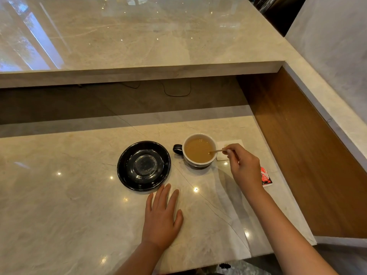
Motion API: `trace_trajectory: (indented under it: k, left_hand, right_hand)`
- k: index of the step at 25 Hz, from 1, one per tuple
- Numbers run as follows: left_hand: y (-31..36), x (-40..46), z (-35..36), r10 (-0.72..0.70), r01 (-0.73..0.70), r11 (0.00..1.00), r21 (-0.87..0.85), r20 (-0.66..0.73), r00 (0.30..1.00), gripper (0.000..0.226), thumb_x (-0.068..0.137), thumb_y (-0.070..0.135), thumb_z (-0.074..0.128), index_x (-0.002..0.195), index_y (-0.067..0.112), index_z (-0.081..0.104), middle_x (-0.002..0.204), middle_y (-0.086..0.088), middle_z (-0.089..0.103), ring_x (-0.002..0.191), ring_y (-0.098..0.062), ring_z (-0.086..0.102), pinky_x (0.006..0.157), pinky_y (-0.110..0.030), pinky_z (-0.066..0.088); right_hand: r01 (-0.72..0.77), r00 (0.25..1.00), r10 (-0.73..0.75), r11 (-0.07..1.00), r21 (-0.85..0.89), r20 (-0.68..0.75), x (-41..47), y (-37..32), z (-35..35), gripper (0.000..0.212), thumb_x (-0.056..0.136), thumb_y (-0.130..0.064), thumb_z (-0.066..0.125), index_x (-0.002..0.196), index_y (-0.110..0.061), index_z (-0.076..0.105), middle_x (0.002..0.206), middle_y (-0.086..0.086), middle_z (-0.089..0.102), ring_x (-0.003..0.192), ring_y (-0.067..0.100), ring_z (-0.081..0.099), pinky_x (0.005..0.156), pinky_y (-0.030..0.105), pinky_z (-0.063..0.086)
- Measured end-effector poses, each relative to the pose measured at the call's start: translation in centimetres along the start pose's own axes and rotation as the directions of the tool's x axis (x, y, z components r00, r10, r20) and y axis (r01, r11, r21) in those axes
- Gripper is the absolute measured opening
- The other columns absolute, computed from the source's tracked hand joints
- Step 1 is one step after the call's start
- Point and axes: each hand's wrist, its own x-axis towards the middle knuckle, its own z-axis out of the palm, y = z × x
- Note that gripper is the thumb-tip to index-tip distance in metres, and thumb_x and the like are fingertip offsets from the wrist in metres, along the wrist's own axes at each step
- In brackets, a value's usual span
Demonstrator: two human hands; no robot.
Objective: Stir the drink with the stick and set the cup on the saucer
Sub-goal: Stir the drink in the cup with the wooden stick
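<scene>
A cup (199,164), white inside and dark outside, stands on the marble counter with its black handle pointing left. It holds a light brown drink. My right hand (243,165) pinches a thin wooden stick (216,151) whose tip dips into the drink at the cup's right side. An empty black saucer (127,165) lies on the counter just left of the cup, apart from it. My left hand (161,215) rests flat on the counter, fingers spread, just in front of the saucer.
A white napkin (232,144) lies behind and to the right of the cup. A red sachet (265,177) lies by my right wrist. A raised marble ledge (139,72) runs across the back; a wooden side panel (297,145) closes the right.
</scene>
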Motion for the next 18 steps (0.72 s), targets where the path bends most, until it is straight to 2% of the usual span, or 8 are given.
trace_trajectory:
  k: [4,8,13,18]
  left_hand:
    - [0.0,-0.1,0.0,-0.007,0.007,1.000,0.005,0.004,1.000,0.051,0.087,0.040,0.039,0.134,0.020,0.042,0.142,-0.010,0.039,0.134,-0.022,0.024,0.106,-0.045,0.013]
    - [0.0,0.0,0.1,-0.009,0.009,1.000,0.016,0.009,1.000,0.052,0.087,0.041,0.038,0.134,0.020,0.042,0.142,-0.010,0.039,0.133,-0.022,0.024,0.106,-0.044,0.012]
    - [0.0,0.0,0.1,-0.006,0.006,1.000,0.014,0.001,1.000,0.052,0.087,0.041,0.038,0.134,0.020,0.043,0.142,-0.010,0.039,0.134,-0.021,0.023,0.106,-0.044,0.012]
    - [-0.1,0.0,0.1,-0.005,0.005,1.000,0.014,-0.003,1.000,0.052,0.086,0.042,0.039,0.133,0.020,0.044,0.142,-0.009,0.039,0.133,-0.022,0.024,0.106,-0.043,0.012]
  right_hand:
    - [-0.073,0.997,0.071,0.995,0.069,0.041,-0.8,-0.9,0.1,0.011,0.090,-0.005,0.053,0.087,-0.010,0.063,0.078,0.007,0.072,0.072,0.023,0.067,0.065,0.041,0.054]
    - [-0.192,0.980,0.178,0.959,0.210,0.084,-1.3,-1.5,0.5,0.013,0.090,-0.006,0.052,0.086,-0.012,0.063,0.077,-0.001,0.071,0.077,0.010,0.069,0.071,0.034,0.057]
    - [-0.338,0.936,0.348,0.839,0.426,0.057,-1.0,-1.2,-1.0,0.014,0.092,-0.001,0.049,0.085,-0.002,0.061,0.082,0.016,0.070,0.074,0.011,0.071,0.068,0.023,0.058]
    - [-0.385,0.902,0.432,0.783,0.488,0.016,-1.1,-0.5,-2.8,0.015,0.092,-0.002,0.048,0.086,-0.003,0.062,0.081,0.013,0.069,0.073,0.013,0.071,0.066,0.019,0.057]
